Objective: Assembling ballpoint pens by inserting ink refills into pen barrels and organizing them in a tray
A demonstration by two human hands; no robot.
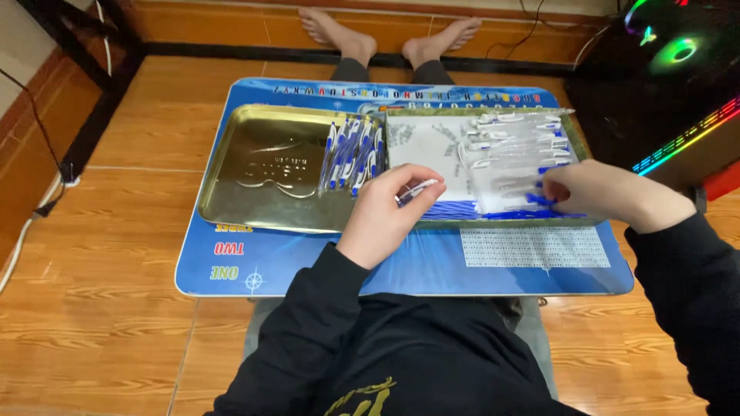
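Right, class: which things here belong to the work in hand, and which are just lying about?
In use:
left hand
right hand
white pen barrel
blue refills
clear pen parts
assembled pens
gold tin

Lying about:
blue lap table
lit computer case
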